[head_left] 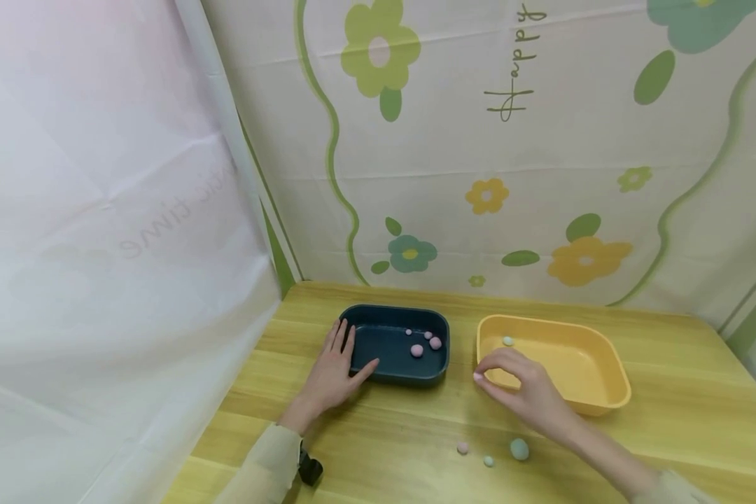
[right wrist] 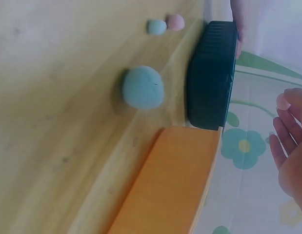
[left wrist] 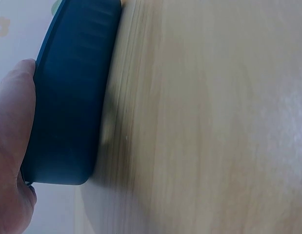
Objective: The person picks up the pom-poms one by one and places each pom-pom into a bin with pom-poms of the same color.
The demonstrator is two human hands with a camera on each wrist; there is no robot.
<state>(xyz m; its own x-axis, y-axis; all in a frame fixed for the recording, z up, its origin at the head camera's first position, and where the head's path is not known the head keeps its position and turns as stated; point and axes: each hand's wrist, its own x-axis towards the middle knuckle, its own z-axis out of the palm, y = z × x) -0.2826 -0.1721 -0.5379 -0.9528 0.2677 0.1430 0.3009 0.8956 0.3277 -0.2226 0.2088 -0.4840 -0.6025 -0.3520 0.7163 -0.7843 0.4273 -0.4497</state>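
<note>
My left hand [head_left: 330, 374] rests on the left end of a dark blue tray [head_left: 395, 378], its fingers straight over the rim and the thumb along the near side. Several pink balls [head_left: 417, 351] of different sizes lie in that tray. Between thumb and fingertip, my right hand [head_left: 529, 392] pinches a small pink ball [right wrist: 283, 102], held above the near left corner of a yellow tray [head_left: 605, 374]. One pale green ball [head_left: 507, 341] lies inside the yellow tray. In the left wrist view, the left hand [left wrist: 11, 131] touches the blue tray's side [left wrist: 72, 97].
On the wooden table [head_left: 378, 448], in front of the trays, lie a pink ball [head_left: 463, 448], a small pale green ball [head_left: 488, 461] and a larger pale green ball [head_left: 519, 449]. A flower-printed cloth [head_left: 441, 154] hangs behind the table, and a white cloth [head_left: 113, 280] at the left.
</note>
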